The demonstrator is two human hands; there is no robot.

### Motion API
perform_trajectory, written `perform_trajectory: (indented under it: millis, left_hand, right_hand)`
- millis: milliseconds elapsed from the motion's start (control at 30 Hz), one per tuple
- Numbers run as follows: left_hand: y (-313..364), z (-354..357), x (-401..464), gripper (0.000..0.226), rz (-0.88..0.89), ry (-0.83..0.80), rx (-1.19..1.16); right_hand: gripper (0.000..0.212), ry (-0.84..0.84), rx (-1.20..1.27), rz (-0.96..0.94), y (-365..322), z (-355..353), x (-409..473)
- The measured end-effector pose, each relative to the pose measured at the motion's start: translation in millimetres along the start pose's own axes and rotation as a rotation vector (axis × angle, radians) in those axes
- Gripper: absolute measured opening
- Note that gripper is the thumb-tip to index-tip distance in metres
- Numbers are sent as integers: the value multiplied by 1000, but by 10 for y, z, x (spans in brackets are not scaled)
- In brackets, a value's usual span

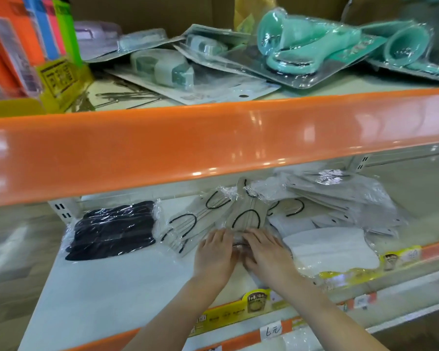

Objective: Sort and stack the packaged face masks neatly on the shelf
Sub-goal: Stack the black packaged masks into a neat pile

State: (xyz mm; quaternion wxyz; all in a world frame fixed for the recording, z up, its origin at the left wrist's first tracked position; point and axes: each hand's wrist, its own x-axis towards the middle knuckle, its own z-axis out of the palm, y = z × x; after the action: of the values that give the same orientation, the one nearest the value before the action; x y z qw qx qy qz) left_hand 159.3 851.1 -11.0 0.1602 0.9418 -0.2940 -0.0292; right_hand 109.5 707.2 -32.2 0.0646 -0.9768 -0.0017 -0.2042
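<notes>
Under the orange shelf edge [213, 138], both hands, left hand [214, 254] and right hand [260, 249], press flat on beige mask packs [248, 215] mid-shelf; light, floppy, slippery film, probably best gripped by the edges.

Mask packs [248, 214] between other packs, seemingly.

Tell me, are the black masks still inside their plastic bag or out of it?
Inside. The black masks lie stacked on the shelf, and shiny, crinkled clear plastic wraps around the whole pile.
</notes>
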Motion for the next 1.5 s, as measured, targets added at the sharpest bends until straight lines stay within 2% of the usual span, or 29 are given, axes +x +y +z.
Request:
perform_trajectory:
  millis: [67, 133, 200, 267, 333, 500, 567, 667, 733, 800, 867, 933, 1067, 1133, 1233, 1333, 1433, 1500]
  left_hand:
    - [22, 57, 33, 95, -17, -30, 15]
    - [37, 83, 53, 96, -28, -18, 37]
    - [30, 89, 51, 77, -38, -20, 68]
    - [19, 96, 71, 50, -34, -5, 87]
    - [15, 99, 89, 39, -31, 42, 88]
    - [-17, 150, 66, 11, 12, 173, 87]
    - [-43, 184, 66, 17, 24, 181, 113]
    - [-64, 184, 57, 32, 61, 296, 90]
    - [-76, 146, 32, 18, 116, 404, 22]
    - [-93, 65, 2, 7, 143, 446, -38]
    - [-104, -76, -12, 8, 80, 455, -141]
    - [-85, -243, -30, 10, -39, 475, -353]
    - [-51, -576, -29, 26, -83, 598, -726]
    - [-68, -695, -14, 22, -147, 635, -908]
    - [-94, -854, -22, 17, -277, 694, -1239]
    - [-150, -951, -53, 20, -376, 756, -1567]
    - [-305, -935, -105, 19, -471, 791, -1602]
    - [-429, -899, -159, 16, -494, 787, -1556]
  right_hand:
    - [38, -19, 1, -1, 66, 20, -12]
    - [42, -39, 4, 7, 89, 33, -2]
    - [50, -39, -9, 17, 99, 57, -1]
    - [44, -17, -22, 23, 88, 70, -10]
    - [34, 17, -12, 26, 80, 90, -18]
    - [37, 27, 84, 33, 99, 47, -5]
    - [35, 35, 95, 8, 148, 20, 8]
    - [33, 44, 71, -4, 210, -22, 13]
    - [38, 35, 62, 14, 222, -42, 27]
    - [47, 13, 53, 36, 211, -62, 28]
    - [49, -18, 61, 36, 208, -88, 45]
    - [47, -21, 95, 0, 217, -126, 74]
    - [57, -4, 164, -91, 174, -271, 178]
    - [58, -9, 280, -56, 123, -362, 266]
    - [41, 15, 413, 52, 20, -486, 427]
    - [20, -133, 610, 240, -52, -569, 577]
    - [8, -171, 857, 367, -98, -628, 644]
    - [5, -169, 877, 387, -120, -669, 666]
